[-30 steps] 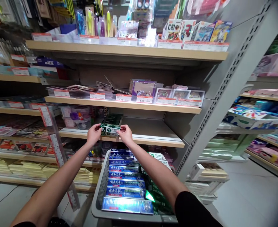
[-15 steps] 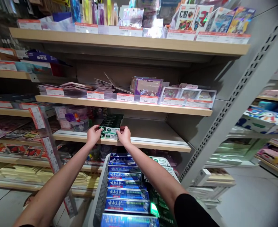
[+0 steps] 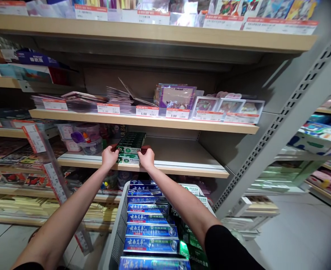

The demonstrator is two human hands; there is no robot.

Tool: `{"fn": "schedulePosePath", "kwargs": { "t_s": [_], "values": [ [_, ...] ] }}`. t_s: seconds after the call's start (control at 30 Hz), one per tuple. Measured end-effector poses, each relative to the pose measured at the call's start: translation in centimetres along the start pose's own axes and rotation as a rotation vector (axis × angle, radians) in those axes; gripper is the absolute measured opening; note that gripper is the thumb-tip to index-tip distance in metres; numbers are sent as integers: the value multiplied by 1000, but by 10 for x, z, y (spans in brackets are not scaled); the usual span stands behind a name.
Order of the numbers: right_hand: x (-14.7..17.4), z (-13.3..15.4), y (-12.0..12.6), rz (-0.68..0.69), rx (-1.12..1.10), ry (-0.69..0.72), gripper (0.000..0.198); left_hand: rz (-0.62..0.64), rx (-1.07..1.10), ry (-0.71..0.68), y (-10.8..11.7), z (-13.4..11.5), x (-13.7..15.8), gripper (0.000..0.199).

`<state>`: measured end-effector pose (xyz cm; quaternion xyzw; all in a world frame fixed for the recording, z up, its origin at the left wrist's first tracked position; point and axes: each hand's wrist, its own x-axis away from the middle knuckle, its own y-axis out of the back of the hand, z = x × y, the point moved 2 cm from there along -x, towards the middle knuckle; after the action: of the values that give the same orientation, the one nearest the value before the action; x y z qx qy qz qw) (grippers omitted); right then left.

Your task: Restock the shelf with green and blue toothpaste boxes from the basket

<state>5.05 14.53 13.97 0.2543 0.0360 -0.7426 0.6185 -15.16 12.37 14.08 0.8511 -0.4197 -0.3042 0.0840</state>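
Pinching the two ends of the front of a green box stack, the left hand and the right hand have their thumbs toward the viewer, while most of their other fingers are hidden behind. The stack sits at the front edge of the lower shelf, left of its middle, just right of the clear tubs. Two label panels now show one above the other between the hands, where a second ago only one stood out. The view has also come in closer: the cartons on the top shelf have lost their upper parts, and the near rim of the grey basket, visible then, is cut off, along with the nearest of its blue boxes. Along the basket's right side, the right forearm covers part of the green boxes, and their print is hard to read.
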Motion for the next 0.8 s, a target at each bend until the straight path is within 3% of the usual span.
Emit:
{"fn": "schedulePosePath", "kwargs": {
  "t_s": [0.17, 0.33, 0.5, 0.63, 0.8],
  "values": [
    [6, 1, 14, -24, -25, 23, 27, -7, 66, -3, 8, -7, 9, 35],
    [13, -3, 49, -27, -127, 36, 30, -27, 225, 23, 18, -20, 21, 33],
    [18, -8, 106, -94, -191, 93, 28, -39, 263, -72, 23, -47, 41, 38],
    [30, -18, 161, -159, -214, 73, 32, -11, 283, -141, 14, -69, 67, 41],
    [62, -45, 230, -236, -182, 28, 35, 186, 396, -130, -19, -85, 125, 44]
  ]
}}
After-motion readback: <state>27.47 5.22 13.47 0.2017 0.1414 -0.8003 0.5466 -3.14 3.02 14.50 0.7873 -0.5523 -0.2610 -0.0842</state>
